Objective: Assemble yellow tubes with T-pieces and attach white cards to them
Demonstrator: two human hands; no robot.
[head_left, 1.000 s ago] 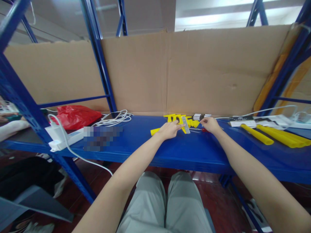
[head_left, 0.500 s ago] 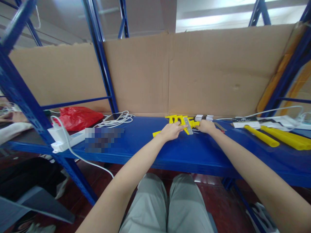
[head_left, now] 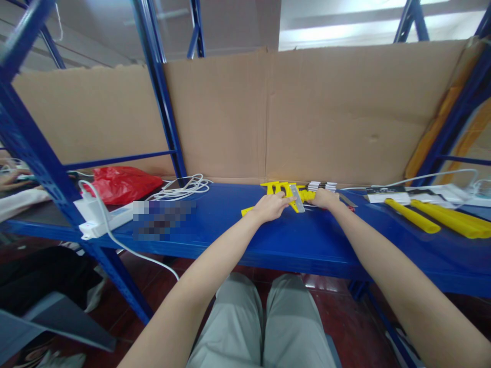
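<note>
My left hand [head_left: 270, 206] is closed at the flat metal blade [head_left: 296, 199] of a yellow scraper-like tool, its fingers reaching onto the blade. A ribbed yellow piece [head_left: 307, 196] runs from beside the blade to my right hand [head_left: 324, 198], which is closed around its end; how the two parts join is hard to make out. Several yellow angled pieces [head_left: 276, 187] lie just behind my left hand. Under its wrist side pokes out another yellow end [head_left: 246, 210]. A thin metal strip with a red part [head_left: 350, 202] lies right of my right hand.
Small black-and-white packs [head_left: 322, 186] stand by the cardboard wall [head_left: 326, 117]. Long yellow handles [head_left: 413, 216] lie at right on the blue shelf [head_left: 222, 225]. At left are a white power strip [head_left: 118, 219], coiled white cable [head_left: 187, 188] and a red plastic bag [head_left: 125, 185].
Both hands stay in nearly the same place. The ribbed yellow piece by my right hand looks slightly turned; otherwise the view has shifted only a little.
</note>
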